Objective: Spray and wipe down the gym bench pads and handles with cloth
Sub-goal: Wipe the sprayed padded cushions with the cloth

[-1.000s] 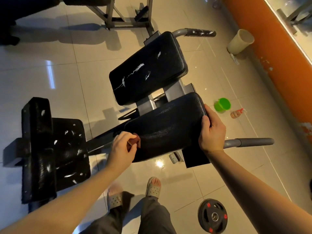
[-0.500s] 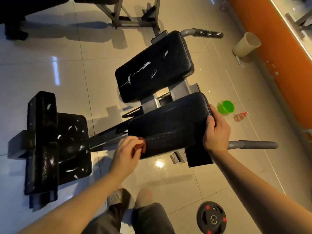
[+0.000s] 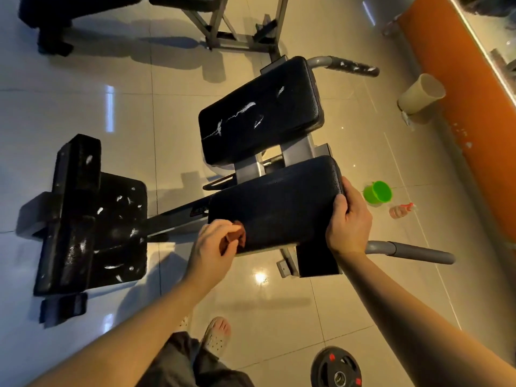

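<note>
Frame centre: near pad (image 3: 279, 205) runs lower left to upper right | left hand (image 3: 213, 247), grip pinching cloth (image 3: 237, 237) at its lower-left end | right hand (image 3: 349, 222), grip clamped round opposite end | wipe likely travels rightward.

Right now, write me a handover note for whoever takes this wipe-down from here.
Left hand pinches the brown cloth against the left end of the near pad.
Right hand grips that pad's right end.
Spray bottle lies on the floor beside the green cup.
Done: near pad shows no white streaks.
Left: far pad, low pad on the left and far handle carry white streaks. Near handle looks clean.
</note>
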{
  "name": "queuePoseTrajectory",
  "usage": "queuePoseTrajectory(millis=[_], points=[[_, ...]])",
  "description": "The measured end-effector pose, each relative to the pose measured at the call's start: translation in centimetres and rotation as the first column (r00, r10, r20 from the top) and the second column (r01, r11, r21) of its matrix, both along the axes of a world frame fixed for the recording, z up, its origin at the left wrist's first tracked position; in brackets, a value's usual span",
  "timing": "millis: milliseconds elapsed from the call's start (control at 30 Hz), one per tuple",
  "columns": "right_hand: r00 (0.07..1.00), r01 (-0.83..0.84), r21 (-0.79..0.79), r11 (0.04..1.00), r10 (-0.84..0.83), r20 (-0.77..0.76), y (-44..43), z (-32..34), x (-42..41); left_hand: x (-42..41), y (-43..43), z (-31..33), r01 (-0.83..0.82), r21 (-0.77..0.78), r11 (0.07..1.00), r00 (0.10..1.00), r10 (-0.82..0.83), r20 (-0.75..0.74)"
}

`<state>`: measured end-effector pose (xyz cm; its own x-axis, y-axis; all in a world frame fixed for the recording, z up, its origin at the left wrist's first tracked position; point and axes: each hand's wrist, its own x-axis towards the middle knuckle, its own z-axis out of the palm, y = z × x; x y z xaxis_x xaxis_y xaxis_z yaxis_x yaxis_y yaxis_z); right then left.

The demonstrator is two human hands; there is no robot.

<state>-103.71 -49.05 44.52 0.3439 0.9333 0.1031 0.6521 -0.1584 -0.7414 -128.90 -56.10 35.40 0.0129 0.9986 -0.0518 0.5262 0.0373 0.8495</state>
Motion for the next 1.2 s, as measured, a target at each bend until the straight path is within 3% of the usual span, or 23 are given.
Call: queuePoseTrajectory(millis=[67,133,200,300,400,467,533,633,700,800,900,1067,1200], points=[[1.0,-0.004,0.003,1.0,0.004,-0.021,0.0,0.0,0.1,-2.1,0.2,-1.6,-0.133,-0.143,0.981,0.991,0.132,-0.018],[1.0,-0.004,0.006,1.0,0.004,-0.025,0.0,-0.1,0.2,-0.4,1.5,-0.4,-0.202,-0.166,0.965,0.979,0.203,-0.01],[1.0,-0.007,0.008,1.0,0.007,-0.008,0.0,-0.4,0.3,3.9,3.2,2.4,-0.195,-0.071,0.978,0.979,0.199,0.053],[1.0,-0.001,0.02,1.0,0.001,0.009,0.0,-0.4,0.2,10.1,4.0,6.7,-0.071,0.061,0.996,0.992,0.064,0.11],[1.0,-0.004,0.026,1.0,0.004,0.003,0.0,-0.3,0.2,9.0,2.2,6.1,0.032,0.165,0.986,0.994,-0.048,0.093],[1.0,-0.005,0.01,1.0,0.005,-0.004,0.0,-0.3,0.3,5.7,0.4,2.7,-0.049,0.114,0.992,0.998,0.044,0.045],[1.0,0.003,-0.003,1.0,-0.003,-0.006,0.0,-0.3,0.2,2.1,-0.7,-0.4,-0.2,-0.033,0.979,0.979,0.201,0.028],[1.0,0.001,0.005,1.0,-0.001,0.001,0.0,-0.4,0.2,1.8,1.4,-0.5,-0.305,-0.128,0.944,0.951,0.309,0.013],[1.0,0.0,0.013,1.0,0.0,0.001,0.0,-0.3,0.1,5.2,3.9,2.2,-0.28,-0.043,0.959,0.958,0.282,0.051],[1.0,-0.002,0.023,1.0,0.002,-0.001,-0.1,-0.2,-0.1,10.4,5.6,6.7,-0.095,0.089,0.992,0.988,0.083,0.131],[1.0,-0.001,0.024,1.0,0.001,-0.017,-0.1,-0.1,0.1,9.7,3.5,6.4,0.033,0.171,0.985,0.988,-0.058,0.145],[1.0,0.006,0.023,1.0,-0.005,-0.016,0.1,-0.5,0.2,2.7,1.5,0.5,-0.283,-0.115,0.952,0.957,0.289,0.039],[1.0,-0.007,0.035,0.999,0.008,-0.004,0.2,-0.6,0.4,7.8,6.2,4.0,-0.338,-0.085,0.937,0.934,0.345,0.088]])
